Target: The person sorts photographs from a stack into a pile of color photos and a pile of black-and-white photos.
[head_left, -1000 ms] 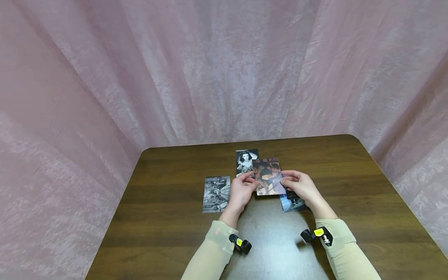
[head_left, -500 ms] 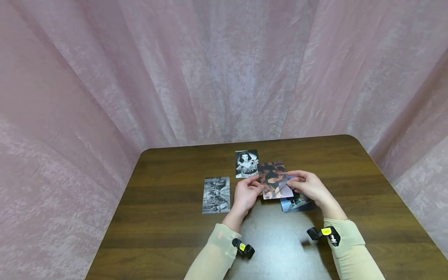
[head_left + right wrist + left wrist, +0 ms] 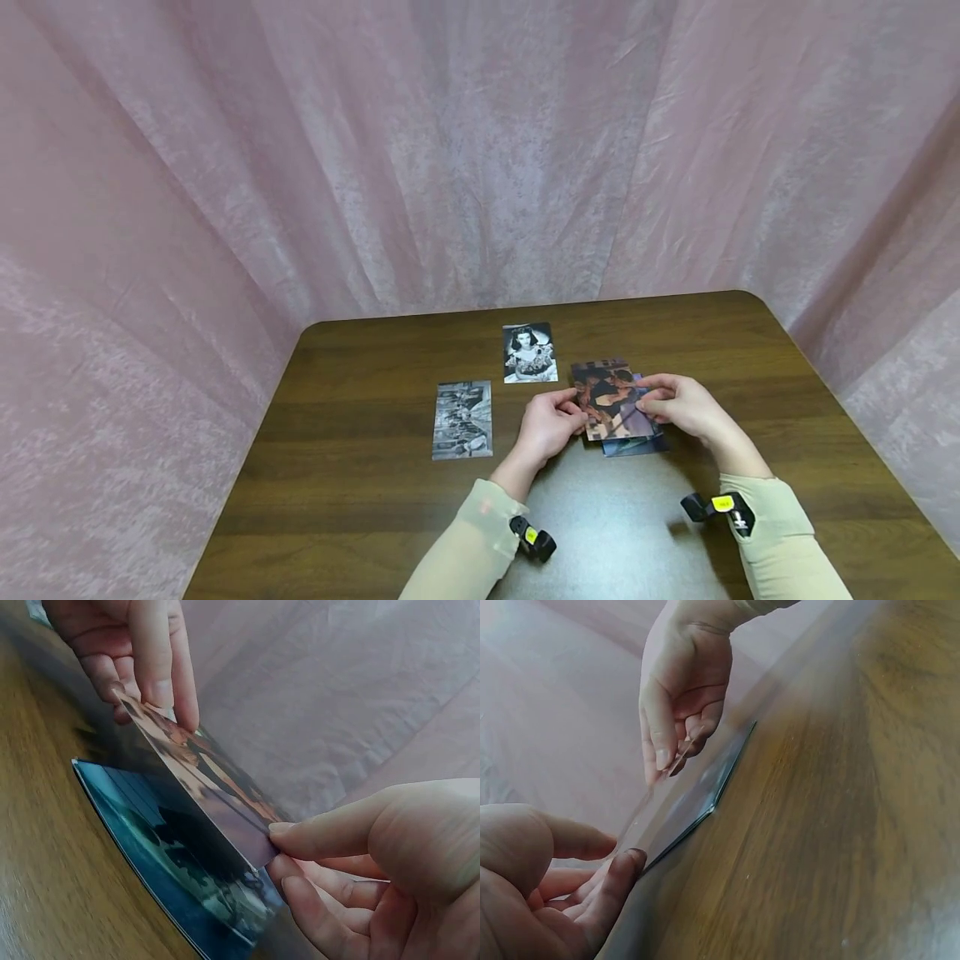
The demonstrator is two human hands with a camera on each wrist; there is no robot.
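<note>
Head view: the left hand and right hand each pinch an edge of a colour photo, held just above a bluish photo lying on the desk.

Head view high above the table; both wrist views low, close, sharing the colour photo.

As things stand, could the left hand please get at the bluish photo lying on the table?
Probably not directly: the left hand and right hand both pinch the colour photo, which hovers over most of the bluish photo on the table.
</note>
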